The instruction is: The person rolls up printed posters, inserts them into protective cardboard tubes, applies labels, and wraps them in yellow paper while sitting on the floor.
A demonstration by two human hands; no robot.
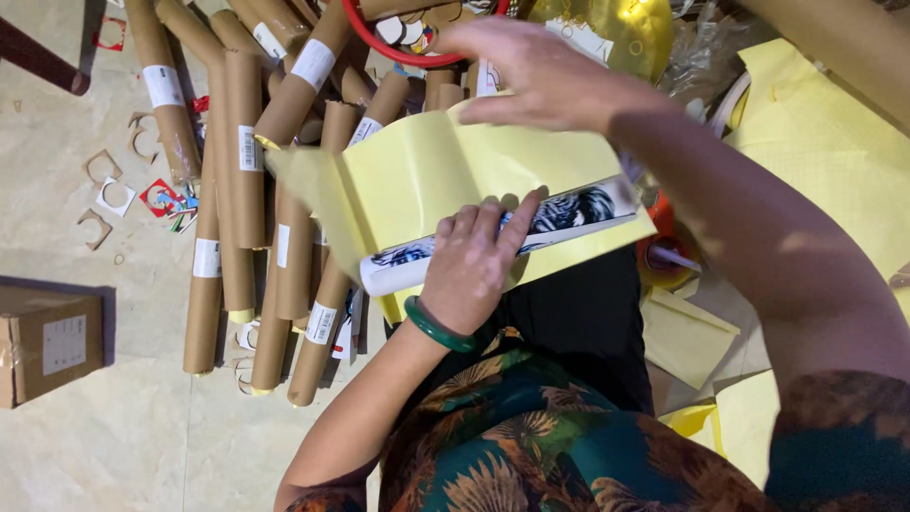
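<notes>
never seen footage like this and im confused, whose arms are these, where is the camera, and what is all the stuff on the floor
There is no machine here. The one picture comes from a camera worn on a person's head, looking down at their own two bare hands and lap.

The left hand, with a green bangle on its wrist, presses a rolled black-and-white print onto a yellow paper sheet. The right hand holds the sheet's far edge.

On the tiled floor lie many brown cardboard tubes with white labels, a cardboard box at the left, small paper scraps and more yellow sheets at the right.
</notes>
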